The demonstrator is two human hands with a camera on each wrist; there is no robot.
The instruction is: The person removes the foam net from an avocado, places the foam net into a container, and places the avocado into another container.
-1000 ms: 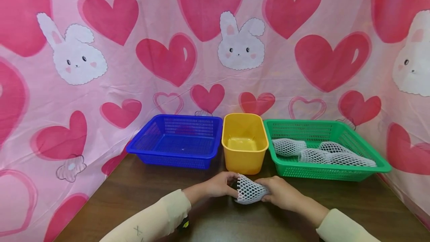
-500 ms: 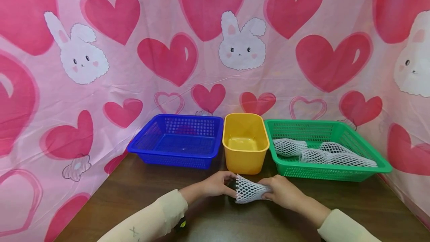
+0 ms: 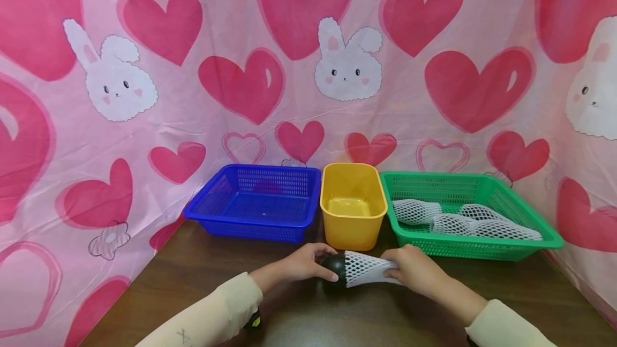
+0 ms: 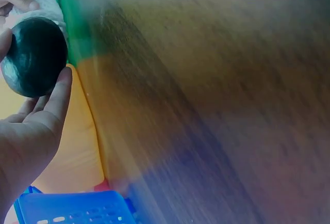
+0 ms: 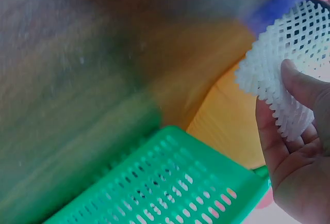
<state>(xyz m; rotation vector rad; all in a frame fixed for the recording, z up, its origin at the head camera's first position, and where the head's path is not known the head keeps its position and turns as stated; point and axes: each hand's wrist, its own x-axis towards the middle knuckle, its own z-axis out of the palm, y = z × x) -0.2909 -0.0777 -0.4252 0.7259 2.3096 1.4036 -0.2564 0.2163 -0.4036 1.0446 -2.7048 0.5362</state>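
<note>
A dark green, smooth oval avocado (image 3: 334,269) (image 4: 38,56) lies sideways just above the table or on it. My left hand (image 3: 305,264) holds its bare left end between thumb and fingers. The other half sits inside a white foam net sleeve (image 3: 365,269) (image 5: 281,69). My right hand (image 3: 418,270) (image 5: 304,167) pinches the narrowed right end of that sleeve, thumb against fingers. Both hands are in front of the yellow bin (image 3: 354,229).
To the left of the bin stands a blue basket (image 3: 250,224). A green basket (image 3: 463,249) on the right holds several white net-wrapped things (image 3: 414,212). All stand on a brown wooden table (image 3: 308,320), before a pink heart-patterned cloth (image 3: 289,100).
The right hand has moved right, drawing the foam net sleeve out long and partly off the avocado. The dark fruit, mostly covered earlier, now shows at the left hand.
</note>
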